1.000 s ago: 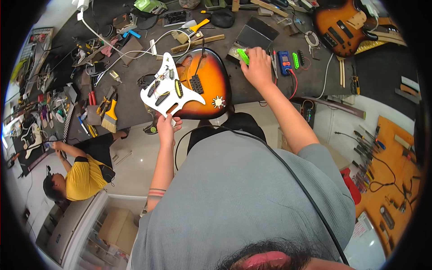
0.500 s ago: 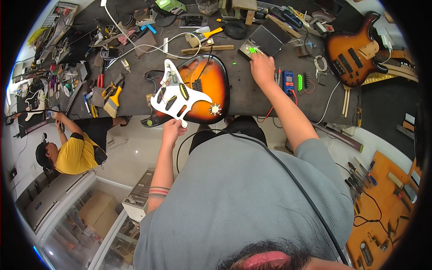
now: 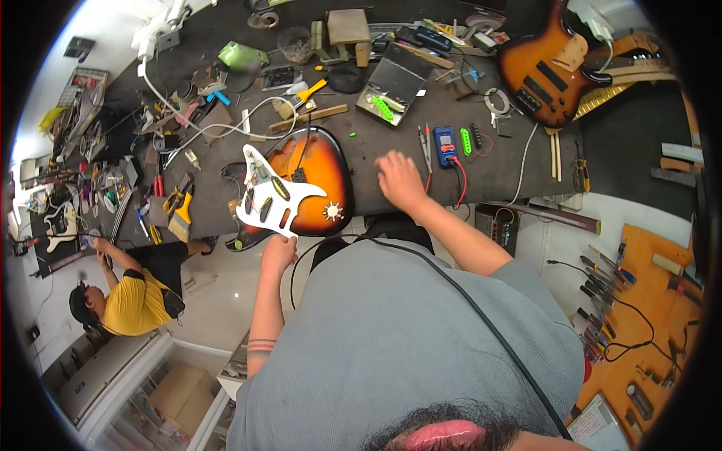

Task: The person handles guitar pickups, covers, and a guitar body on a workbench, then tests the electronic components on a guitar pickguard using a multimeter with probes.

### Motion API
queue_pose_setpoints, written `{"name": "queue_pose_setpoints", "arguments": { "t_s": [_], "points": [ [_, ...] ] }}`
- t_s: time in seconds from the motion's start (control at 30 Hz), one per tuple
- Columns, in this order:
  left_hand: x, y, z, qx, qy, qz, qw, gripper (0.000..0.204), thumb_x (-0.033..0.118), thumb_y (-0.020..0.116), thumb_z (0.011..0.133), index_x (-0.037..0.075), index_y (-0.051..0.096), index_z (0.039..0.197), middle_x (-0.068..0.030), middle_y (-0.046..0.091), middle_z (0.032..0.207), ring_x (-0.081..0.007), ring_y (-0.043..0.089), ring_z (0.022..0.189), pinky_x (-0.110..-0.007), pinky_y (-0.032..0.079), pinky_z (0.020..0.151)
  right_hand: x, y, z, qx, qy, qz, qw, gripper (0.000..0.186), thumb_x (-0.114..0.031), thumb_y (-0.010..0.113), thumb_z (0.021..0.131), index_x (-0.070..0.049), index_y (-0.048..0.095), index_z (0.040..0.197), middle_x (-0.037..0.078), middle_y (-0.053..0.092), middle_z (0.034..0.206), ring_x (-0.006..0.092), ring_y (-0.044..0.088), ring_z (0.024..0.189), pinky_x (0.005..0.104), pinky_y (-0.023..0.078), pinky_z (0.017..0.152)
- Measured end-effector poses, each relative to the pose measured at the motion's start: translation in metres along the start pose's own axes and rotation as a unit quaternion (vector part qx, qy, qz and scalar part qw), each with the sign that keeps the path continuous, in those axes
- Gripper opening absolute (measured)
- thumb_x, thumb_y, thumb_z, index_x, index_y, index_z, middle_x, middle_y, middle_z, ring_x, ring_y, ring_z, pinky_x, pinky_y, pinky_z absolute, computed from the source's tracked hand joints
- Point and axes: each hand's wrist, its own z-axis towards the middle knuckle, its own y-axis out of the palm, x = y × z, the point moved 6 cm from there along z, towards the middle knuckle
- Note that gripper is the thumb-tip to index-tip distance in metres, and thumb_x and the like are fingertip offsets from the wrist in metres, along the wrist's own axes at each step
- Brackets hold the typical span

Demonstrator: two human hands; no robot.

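My left hand [image 3: 280, 252] grips the lower tip of a white pickguard [image 3: 301, 192] fitted with pickups and wiring, which lies over a sunburst guitar body [image 3: 335, 171] on the workbench. A star-shaped metal piece [image 3: 333, 211] sits on the body. My right hand [image 3: 400, 179] is open, fingers loosely curled, right of the guitar with nothing held. Above it is an open black box [image 3: 406, 71] containing a green plastic piece [image 3: 382, 107]. To its right lie a blue meter [image 3: 444, 146] with probes [image 3: 423, 146] and a green pickup part [image 3: 465, 140].
Another sunburst guitar [image 3: 541, 75] lies at back right. Tools, brushes [image 3: 180, 223] and cables crowd the dark bench [image 3: 368, 150]. A co-worker in yellow [image 3: 135, 301] is at the left. An orange tool board [image 3: 632, 331] with screwdrivers is at lower right.
My right hand has left the green piece in the black box and moved down toward the bench's front edge. My left hand still grips the pickguard. The view has shifted.
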Motion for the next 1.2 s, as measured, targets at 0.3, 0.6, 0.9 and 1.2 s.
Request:
{"name": "queue_pose_setpoints", "arguments": {
  "t_s": [0.3, 0.6, 0.9, 1.2],
  "points": [
    [0.074, -0.013, -0.021, 0.060, 0.132, 0.188, 0.971, 0.043, 0.040, 0.059, 0.105, 0.001, 0.074, 0.094, -0.0233, 0.077, 0.091, -0.0448, 0.074, 0.093, -0.055, 0.057, 0.086, 0.017, 0.070, -0.062, -0.153, 0.082, -0.008, 0.985, 0.025, -0.028, 0.061, 0.104, -0.005, 0.070, 0.102, 0.017, 0.077, 0.100, 0.0371, 0.074, 0.098, 0.0530, 0.054, 0.086],
    [0.157, 0.001, -0.049, 0.025, 0.325, 0.273, 0.905, 0.031, 0.028, 0.060, 0.106, 0.000, 0.070, 0.097, -0.0250, 0.071, 0.082, -0.0460, 0.070, 0.081, -0.054, 0.052, 0.075, 0.007, 0.026, -0.081, -0.130, 0.149, 0.191, 0.961, 0.025, 0.001, 0.051, 0.093, -0.003, 0.064, 0.114, 0.020, 0.070, 0.117, 0.0400, 0.069, 0.110, 0.0537, 0.053, 0.096],
    [0.304, 0.049, -0.118, -0.097, 0.590, 0.107, 0.794, 0.079, 0.001, 0.065, 0.097, 0.010, 0.030, 0.168, -0.0193, 0.044, 0.159, -0.0374, 0.054, 0.140, -0.043, 0.045, 0.117, 0.023, -0.088, -0.159, 0.232, 0.282, 0.286, 0.886, 0.069, -0.012, 0.078, 0.091, -0.004, 0.045, 0.151, 0.016, 0.052, 0.143, 0.0297, 0.061, 0.126, 0.0429, 0.051, 0.104],
    [0.416, 0.097, -0.156, -0.090, 0.646, 0.039, 0.757, 0.075, 0.003, 0.071, 0.097, 0.009, 0.038, 0.164, -0.0173, 0.047, 0.158, -0.0337, 0.056, 0.140, -0.041, 0.046, 0.117, 0.217, -0.269, -0.133, 0.412, 0.265, 0.168, 0.855, 0.056, -0.026, 0.081, 0.096, -0.005, 0.056, 0.141, 0.012, 0.059, 0.137, 0.0248, 0.062, 0.124, 0.0400, 0.051, 0.104]
  ]
}}
